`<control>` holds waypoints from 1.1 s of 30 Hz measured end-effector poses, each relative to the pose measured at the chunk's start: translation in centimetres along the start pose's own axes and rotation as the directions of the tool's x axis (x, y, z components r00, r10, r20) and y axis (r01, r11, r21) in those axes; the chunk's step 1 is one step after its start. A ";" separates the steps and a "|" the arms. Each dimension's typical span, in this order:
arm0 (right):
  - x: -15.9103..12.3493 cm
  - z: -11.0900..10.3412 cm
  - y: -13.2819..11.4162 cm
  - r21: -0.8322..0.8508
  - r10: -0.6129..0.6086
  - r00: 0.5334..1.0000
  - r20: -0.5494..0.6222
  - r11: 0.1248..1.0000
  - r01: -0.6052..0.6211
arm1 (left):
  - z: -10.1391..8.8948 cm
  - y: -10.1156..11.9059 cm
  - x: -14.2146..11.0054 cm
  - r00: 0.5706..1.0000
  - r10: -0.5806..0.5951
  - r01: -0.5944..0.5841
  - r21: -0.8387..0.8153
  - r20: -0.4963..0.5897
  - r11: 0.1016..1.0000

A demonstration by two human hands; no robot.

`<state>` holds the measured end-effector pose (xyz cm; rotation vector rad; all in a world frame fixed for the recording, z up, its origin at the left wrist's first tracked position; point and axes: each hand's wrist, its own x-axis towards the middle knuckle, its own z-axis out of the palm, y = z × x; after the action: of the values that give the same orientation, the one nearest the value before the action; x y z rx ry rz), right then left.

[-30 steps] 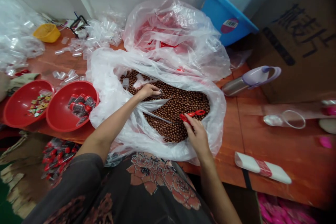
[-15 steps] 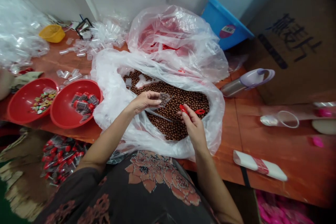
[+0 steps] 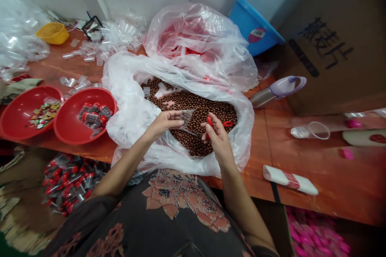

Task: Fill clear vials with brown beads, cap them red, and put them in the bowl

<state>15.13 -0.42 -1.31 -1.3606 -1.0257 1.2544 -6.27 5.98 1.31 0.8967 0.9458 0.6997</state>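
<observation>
My left hand [image 3: 164, 123] pinches a thin clear plastic piece [image 3: 188, 119] between thumb and fingers; whether it is a small bag or a scoop I cannot tell. Beneath it lie many small brown balls [image 3: 197, 144] in a large open white plastic bag [image 3: 120, 72]. Over the right part of the balls, my right hand [image 3: 217, 136] is closed on a small red piece [image 3: 209, 120]. A red loop [image 3: 227, 123] shows beyond its fingers, perhaps part of the same piece. The two hands are a short distance apart.
Two red bowls stand at left: one [image 3: 6, 116] with small wrapped bits, one [image 3: 63, 128] with red-capped tubes. Behind are clear tubes [image 3: 120, 36], a pink-filled bag [image 3: 196, 24] and a blue tub [image 3: 253, 28]. At right are a bottle [image 3: 271, 92] and a carton [image 3: 325, 64].
The clear piece in my left hand has turned and shows wider. My right hand's fingers have shifted around the red piece. The whole view has moved slightly.
</observation>
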 end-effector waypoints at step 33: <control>1.4 2.1 -2.6 -0.014 -0.226 0.939 0.259 0.971 0.237 | 0.5 -0.5 -2.1 0.990 -0.089 0.090 -0.007 0.106 0.996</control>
<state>13.24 1.60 1.03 -1.0907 -1.3595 1.2547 -6.67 3.89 1.82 0.8670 0.8809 0.5751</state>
